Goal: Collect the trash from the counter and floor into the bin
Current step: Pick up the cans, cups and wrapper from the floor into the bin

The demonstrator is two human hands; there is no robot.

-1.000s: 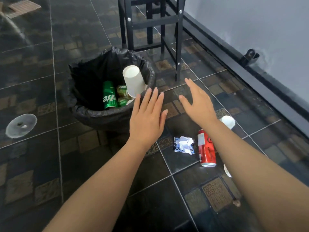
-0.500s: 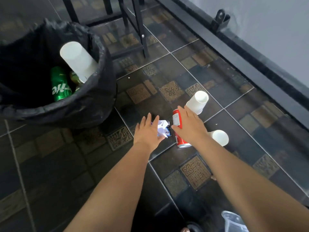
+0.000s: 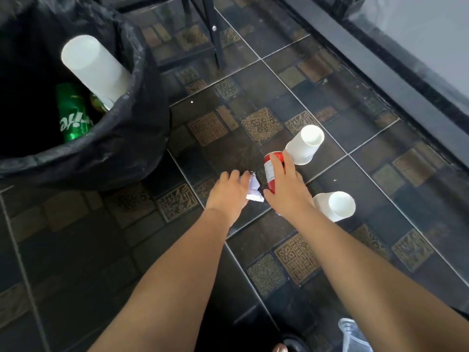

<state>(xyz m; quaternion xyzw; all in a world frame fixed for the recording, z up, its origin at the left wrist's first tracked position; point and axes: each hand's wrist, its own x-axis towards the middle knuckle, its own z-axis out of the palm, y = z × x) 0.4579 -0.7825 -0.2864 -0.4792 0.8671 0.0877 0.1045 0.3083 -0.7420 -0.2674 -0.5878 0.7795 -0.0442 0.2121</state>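
A bin lined with a black bag point(image 3: 132, 138) stands at the upper left; inside lie a green can point(image 3: 72, 115) and a white paper cup point(image 3: 94, 67). On the dark tiled floor, my left hand point(image 3: 229, 193) closes on a crumpled white paper point(image 3: 253, 190). Beside it my right hand point(image 3: 286, 189) wraps around a red can point(image 3: 271, 171), lifted at its far end. Two white paper cups lie on the floor: one point(image 3: 304, 144) just beyond the red can, the other point(image 3: 335, 205) right of my right wrist.
Black metal stool legs point(image 3: 213, 29) stand behind the bin. A black skirting ledge point(image 3: 380, 59) runs along the wall at the right. A clear plastic item point(image 3: 352, 336) shows at the bottom edge, next to a dark shoe tip point(image 3: 291, 344).
The view dropped toward the floor. Both hands moved down from beside the bin; the left closed on the crumpled paper and the right took hold of the red can.
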